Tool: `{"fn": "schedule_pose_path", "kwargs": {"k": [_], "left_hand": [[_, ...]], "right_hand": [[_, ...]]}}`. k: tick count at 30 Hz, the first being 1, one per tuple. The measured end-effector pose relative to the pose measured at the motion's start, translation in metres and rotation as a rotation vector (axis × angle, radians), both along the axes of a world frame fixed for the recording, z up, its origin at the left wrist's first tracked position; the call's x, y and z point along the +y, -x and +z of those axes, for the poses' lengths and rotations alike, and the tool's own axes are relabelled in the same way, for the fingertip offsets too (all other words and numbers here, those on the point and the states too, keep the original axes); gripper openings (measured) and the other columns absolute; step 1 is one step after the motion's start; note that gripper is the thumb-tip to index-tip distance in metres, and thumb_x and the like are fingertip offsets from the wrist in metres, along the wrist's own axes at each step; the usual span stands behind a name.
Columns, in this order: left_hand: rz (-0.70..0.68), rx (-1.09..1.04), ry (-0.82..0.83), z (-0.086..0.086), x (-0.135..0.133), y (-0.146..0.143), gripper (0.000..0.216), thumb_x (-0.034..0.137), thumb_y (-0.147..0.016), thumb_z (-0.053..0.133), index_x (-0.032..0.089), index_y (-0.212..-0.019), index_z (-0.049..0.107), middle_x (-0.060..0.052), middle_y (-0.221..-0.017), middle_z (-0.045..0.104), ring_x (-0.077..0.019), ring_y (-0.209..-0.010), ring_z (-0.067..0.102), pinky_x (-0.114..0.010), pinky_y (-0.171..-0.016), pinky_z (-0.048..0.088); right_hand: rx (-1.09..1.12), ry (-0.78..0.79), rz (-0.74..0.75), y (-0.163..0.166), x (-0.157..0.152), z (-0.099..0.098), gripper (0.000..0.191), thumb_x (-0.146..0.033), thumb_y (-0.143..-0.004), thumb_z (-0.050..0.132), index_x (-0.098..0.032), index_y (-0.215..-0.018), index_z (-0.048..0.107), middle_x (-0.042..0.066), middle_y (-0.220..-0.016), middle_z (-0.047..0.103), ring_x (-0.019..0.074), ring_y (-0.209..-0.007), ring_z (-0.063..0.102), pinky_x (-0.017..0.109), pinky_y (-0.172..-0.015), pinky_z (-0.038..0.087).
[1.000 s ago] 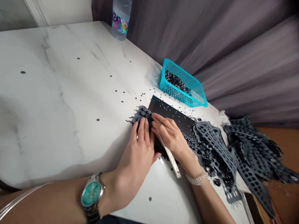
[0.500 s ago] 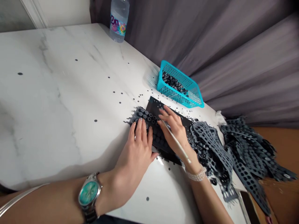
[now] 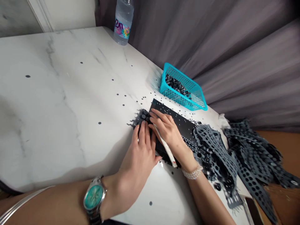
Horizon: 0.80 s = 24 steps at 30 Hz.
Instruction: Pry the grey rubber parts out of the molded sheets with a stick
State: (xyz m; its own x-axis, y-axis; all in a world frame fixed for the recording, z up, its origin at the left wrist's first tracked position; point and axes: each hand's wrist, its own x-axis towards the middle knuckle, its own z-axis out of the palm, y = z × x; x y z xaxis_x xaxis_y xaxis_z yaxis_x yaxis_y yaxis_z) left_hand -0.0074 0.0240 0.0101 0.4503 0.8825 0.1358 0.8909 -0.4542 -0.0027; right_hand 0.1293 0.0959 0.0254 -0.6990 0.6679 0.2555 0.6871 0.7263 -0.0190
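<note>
Right hand [image 3: 168,133] fingers pinch thin white stick [image 3: 165,146], long axis diagonal, tip toward dark grey studded rubber sheet [image 3: 141,116]; left hand [image 3: 138,156] fingers flat atop.

We see a white marble-patterned worktop [image 3: 58,103] with grey veins. At its far edge a plastic water bottle [image 3: 123,23] stands upright. A turquoise mesh basket [image 3: 199,103] sits near the right edge, with small dark pieces inside it. Just in front of the basket a flat black board [image 3: 178,120] lies at a slant, and a dark grey rubber sheet [image 3: 140,117] with raised rings overlaps its left end. A heap of punched grey strips [image 3: 217,147] covers the board's right end and the worktop beyond it. Small black discs are scattered about: thickly around the board, singly farther left [image 3: 27,76] and near the front [image 3: 150,203].
</note>
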Motion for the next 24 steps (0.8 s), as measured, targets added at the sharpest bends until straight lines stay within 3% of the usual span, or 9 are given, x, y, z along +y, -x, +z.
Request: {"fn": "schedule_pose_path", "kwargs": {"k": [4, 10, 14, 17, 24], "left_hand": [[-0.006, 0.001, 0.002, 0.000, 0.000, 0.001, 0.080, 0.054, -0.086, 0.055, -0.002, -0.141, 0.043, -0.030, -0.147, 0.040, -0.0407, -0.138, 0.036, -0.051, -0.116, 0.024], [0.007, 0.024, 0.008, -0.001, 0.001, 0.000, 0.081, 0.057, -0.085, 0.055, 0.004, -0.144, 0.041, -0.028, -0.147, 0.041, -0.0400, -0.138, 0.036, -0.053, -0.116, 0.023], [-0.003, 0.030, 0.013, -0.001, 0.001, 0.000, 0.080, 0.057, -0.085, 0.054, 0.002, -0.142, 0.043, -0.029, -0.146, 0.042, -0.0401, -0.138, 0.036, -0.052, -0.116, 0.023], [-0.006, 0.021, 0.019, -0.001, 0.001, 0.000, 0.076, 0.054, -0.087, 0.053, -0.002, -0.138, 0.048, -0.030, -0.144, 0.044, -0.0400, -0.138, 0.036, -0.051, -0.116, 0.023], [-0.009, 0.046, -0.005, -0.002, 0.000, 0.000, 0.077, 0.055, -0.087, 0.052, -0.004, -0.136, 0.049, -0.031, -0.143, 0.044, -0.0402, -0.138, 0.037, -0.051, -0.117, 0.022]], "right_hand": [[0.064, 0.005, -0.063, -0.001, 0.005, -0.004, 0.020, -0.018, -0.099, 0.039, -0.013, -0.111, 0.055, 0.022, -0.126, 0.062, 0.0277, -0.135, 0.045, 0.045, -0.098, 0.047], [0.312, -0.062, -0.377, -0.025, 0.012, -0.006, 0.018, -0.024, -0.098, 0.044, -0.020, -0.110, 0.056, 0.015, -0.117, 0.068, 0.0279, -0.129, 0.052, 0.049, -0.096, 0.051], [0.232, 0.003, -0.166, -0.022, -0.002, 0.001, 0.015, -0.022, -0.095, 0.050, -0.020, -0.107, 0.058, 0.014, -0.128, 0.063, 0.0275, -0.133, 0.048, 0.047, -0.097, 0.049], [0.169, 0.030, 0.013, -0.011, -0.010, 0.001, 0.017, -0.018, -0.095, 0.050, -0.019, -0.110, 0.058, 0.014, -0.125, 0.066, 0.0255, -0.133, 0.048, 0.044, -0.096, 0.049], [0.087, -0.010, 0.074, -0.006, -0.007, -0.002, 0.018, -0.019, -0.096, 0.048, -0.016, -0.112, 0.056, 0.017, -0.124, 0.066, 0.0260, -0.135, 0.046, 0.043, -0.096, 0.048]]}}
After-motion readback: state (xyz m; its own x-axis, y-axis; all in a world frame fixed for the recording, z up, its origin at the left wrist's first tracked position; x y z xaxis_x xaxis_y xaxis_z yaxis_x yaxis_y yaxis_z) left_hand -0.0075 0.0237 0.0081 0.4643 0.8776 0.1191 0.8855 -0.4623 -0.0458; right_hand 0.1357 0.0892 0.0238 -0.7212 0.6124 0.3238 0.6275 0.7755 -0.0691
